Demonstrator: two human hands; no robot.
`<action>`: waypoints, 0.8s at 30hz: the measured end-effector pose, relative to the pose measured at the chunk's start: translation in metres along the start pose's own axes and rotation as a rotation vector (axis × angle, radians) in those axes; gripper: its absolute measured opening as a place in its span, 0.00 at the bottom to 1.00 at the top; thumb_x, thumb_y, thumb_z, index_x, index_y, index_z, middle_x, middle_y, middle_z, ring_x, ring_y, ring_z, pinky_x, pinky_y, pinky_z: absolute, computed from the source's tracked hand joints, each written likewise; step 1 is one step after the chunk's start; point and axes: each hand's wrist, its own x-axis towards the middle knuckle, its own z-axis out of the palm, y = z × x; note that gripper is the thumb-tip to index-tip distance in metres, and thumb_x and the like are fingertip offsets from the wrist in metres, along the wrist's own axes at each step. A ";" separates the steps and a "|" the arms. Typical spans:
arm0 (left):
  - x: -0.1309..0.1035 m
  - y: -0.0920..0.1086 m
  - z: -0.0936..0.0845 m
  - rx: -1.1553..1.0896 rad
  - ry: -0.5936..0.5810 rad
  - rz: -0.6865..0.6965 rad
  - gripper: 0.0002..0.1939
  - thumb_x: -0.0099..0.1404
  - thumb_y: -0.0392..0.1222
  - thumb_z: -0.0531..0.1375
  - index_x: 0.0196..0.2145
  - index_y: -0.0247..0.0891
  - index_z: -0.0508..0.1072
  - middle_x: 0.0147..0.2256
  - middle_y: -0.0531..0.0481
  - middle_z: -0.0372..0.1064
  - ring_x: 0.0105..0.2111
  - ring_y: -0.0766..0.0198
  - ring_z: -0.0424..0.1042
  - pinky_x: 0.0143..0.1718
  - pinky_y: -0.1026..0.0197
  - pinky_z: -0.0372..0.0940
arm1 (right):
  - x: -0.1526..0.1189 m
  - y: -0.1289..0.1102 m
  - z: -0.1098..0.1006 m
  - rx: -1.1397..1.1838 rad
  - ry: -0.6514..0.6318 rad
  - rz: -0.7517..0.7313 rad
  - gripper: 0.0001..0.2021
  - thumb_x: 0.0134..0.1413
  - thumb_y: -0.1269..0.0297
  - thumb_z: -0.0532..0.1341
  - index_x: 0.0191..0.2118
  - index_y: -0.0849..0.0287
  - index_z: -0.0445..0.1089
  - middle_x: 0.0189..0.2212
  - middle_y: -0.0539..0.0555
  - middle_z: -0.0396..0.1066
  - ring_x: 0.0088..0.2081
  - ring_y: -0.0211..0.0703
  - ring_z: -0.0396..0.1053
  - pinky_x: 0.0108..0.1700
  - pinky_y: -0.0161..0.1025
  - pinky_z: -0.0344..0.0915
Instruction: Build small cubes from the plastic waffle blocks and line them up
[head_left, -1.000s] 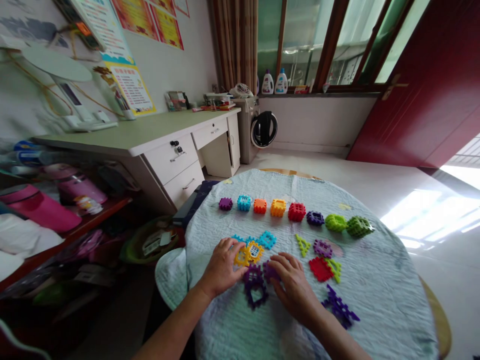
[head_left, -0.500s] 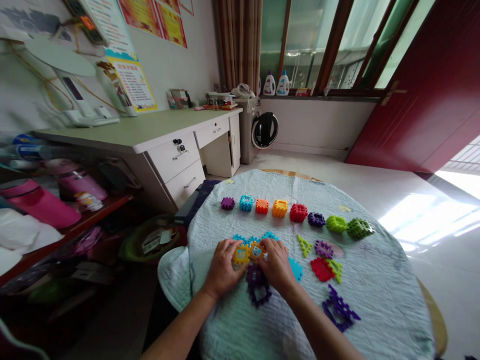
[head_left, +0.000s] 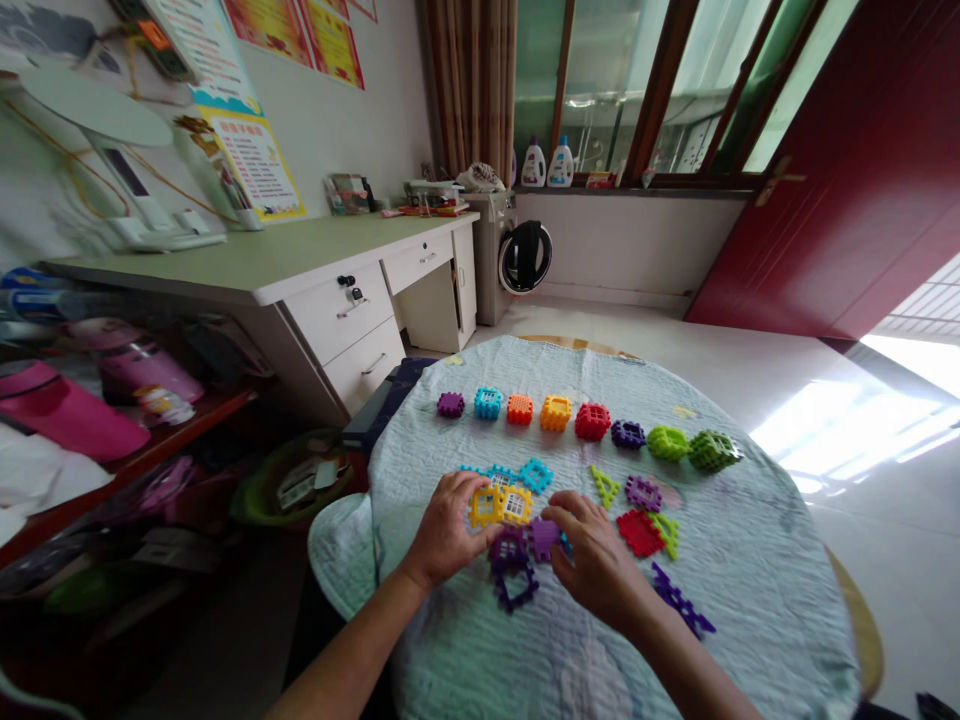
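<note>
Table: round, pale cloth (head_left: 750,580) over it, lower middle of frame.
Yellow panels (head_left: 500,510): two, edge to edge, just below frame centre.
Left hand (head_left: 446,530): thumb and fingers closed on the panels' left side.
Right hand (head_left: 596,555): fingers bent, thumb apart from them, beside purple panel (head_left: 542,540); whether it grips anything, cannot tell.
Round about: turquoise pieces (head_left: 535,475) just above the yellow; dark purple frame (head_left: 517,602) below; red panel (head_left: 640,533) to the right.
Block row: eight assembled hollow shapes across the table's far side, yellow block (head_left: 556,413) among them; insides mostly hidden.
Green basin (head_left: 251,505): lower left, pale packets (head_left: 301,485) in it.
Shelf: far left, holding pink bottle (head_left: 75,410).
Washing machine (head_left: 489,260): upper middle, round door (head_left: 526,258) ajar, drum out of sight.
</note>
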 end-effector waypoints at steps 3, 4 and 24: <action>0.022 0.012 -0.003 0.016 -0.169 0.090 0.26 0.53 0.47 0.67 0.49 0.42 0.69 0.47 0.46 0.70 0.50 0.53 0.65 0.56 0.48 0.60 | -0.018 0.007 -0.018 0.032 0.018 0.025 0.15 0.52 0.76 0.55 0.45 0.55 0.69 0.45 0.57 0.67 0.46 0.47 0.67 0.49 0.46 0.65; 0.030 0.015 -0.004 0.032 -0.235 0.128 0.26 0.52 0.46 0.67 0.49 0.42 0.70 0.47 0.47 0.71 0.51 0.53 0.65 0.56 0.48 0.59 | -0.023 0.011 -0.020 0.054 0.023 0.027 0.15 0.52 0.76 0.55 0.45 0.55 0.68 0.45 0.57 0.67 0.45 0.46 0.67 0.49 0.45 0.66; 0.073 0.024 0.007 0.319 -0.625 0.248 0.26 0.44 0.43 0.67 0.44 0.47 0.74 0.42 0.47 0.68 0.45 0.49 0.65 0.46 0.51 0.63 | -0.040 0.031 -0.007 0.195 0.062 0.051 0.16 0.55 0.77 0.54 0.46 0.54 0.69 0.41 0.55 0.67 0.42 0.42 0.69 0.46 0.39 0.68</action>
